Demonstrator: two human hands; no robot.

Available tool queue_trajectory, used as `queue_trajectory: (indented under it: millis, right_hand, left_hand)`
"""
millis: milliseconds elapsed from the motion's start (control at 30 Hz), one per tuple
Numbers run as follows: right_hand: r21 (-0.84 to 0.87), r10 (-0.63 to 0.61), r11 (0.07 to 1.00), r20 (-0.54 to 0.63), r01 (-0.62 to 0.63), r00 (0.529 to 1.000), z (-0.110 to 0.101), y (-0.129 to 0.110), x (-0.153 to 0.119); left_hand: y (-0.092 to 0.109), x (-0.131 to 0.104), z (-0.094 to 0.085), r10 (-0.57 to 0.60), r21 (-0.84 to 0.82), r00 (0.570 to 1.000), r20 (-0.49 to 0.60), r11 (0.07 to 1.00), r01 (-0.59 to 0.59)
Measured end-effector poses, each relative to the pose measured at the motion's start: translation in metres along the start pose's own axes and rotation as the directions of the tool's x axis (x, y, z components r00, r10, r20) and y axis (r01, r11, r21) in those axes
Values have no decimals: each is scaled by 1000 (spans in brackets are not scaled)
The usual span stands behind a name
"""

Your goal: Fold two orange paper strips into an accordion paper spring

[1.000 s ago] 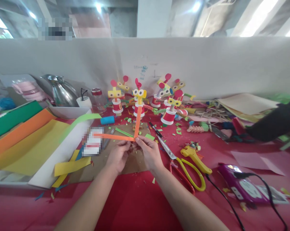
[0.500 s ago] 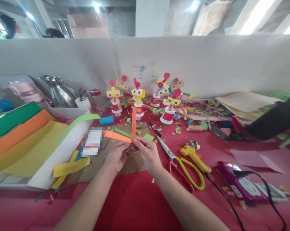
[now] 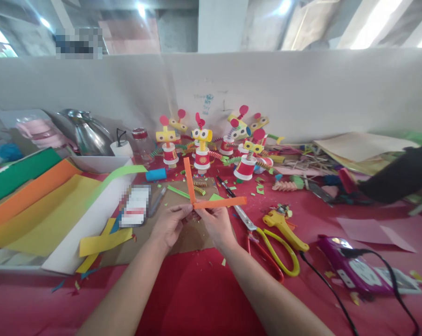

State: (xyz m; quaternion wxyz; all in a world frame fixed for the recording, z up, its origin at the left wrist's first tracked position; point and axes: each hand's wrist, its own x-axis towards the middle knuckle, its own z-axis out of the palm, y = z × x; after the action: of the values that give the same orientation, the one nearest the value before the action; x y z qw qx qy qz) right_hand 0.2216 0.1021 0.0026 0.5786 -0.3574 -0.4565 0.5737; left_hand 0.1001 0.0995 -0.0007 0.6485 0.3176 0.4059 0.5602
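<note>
Pinching the orange paper strips (image 3: 224, 202) at their meeting corner, gripping it narrowly between left hand (image 3: 169, 225) and right hand (image 3: 218, 227) above the cardboard sheet (image 3: 197, 239), left of the scissors (image 3: 245, 217), and probably needing snug pressure and squarely aligned edges for crisp folding.

L + R fingers (image 3: 199, 212) pinched tog.

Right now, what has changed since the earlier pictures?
The sideways orange paper strip now points right instead of left; the upright orange strip now leans slightly left. The left hand and right hand still hold them. The large metal scissors and yellow plastic glue gun stayed put.
</note>
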Motion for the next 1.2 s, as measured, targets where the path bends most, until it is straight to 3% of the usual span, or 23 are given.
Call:
queue_trajectory:
  millis: [300, 467, 567, 667, 933, 1200]
  right_hand:
    - [-114, -65, 991, 92, 75, 994, -7, 6, 4]
    - [-76, -39, 996, 171, 52, 985, -5, -1, 3]
    - [16, 13, 1000, 96, -15, 995, -2, -1, 2]
    - [1, 18, 1000, -3, -18, 1000, -1, 2, 1]
    - [-75, -72, 995, -6, 72, 997, -3, 8, 1]
    - [-164, -112, 981, -55, 101, 992, -4, 11, 0]
  left_hand:
    - [4, -1, 1, 43, 35, 999, 3, 998, -43]
    - [2, 0, 4, 97, -7, 989, -111, 995, -98]
    - [-1, 1, 7, 124, -37, 981, -151, 991, -131]
    - [-4, 0, 10, 123, -66, 984, -132, 989, -133]
    - [-6, 0, 6, 25, -193, 998, -50, 981, -34]
    - [-6, -1, 7, 15, -132, 995, -103, 991, -28]
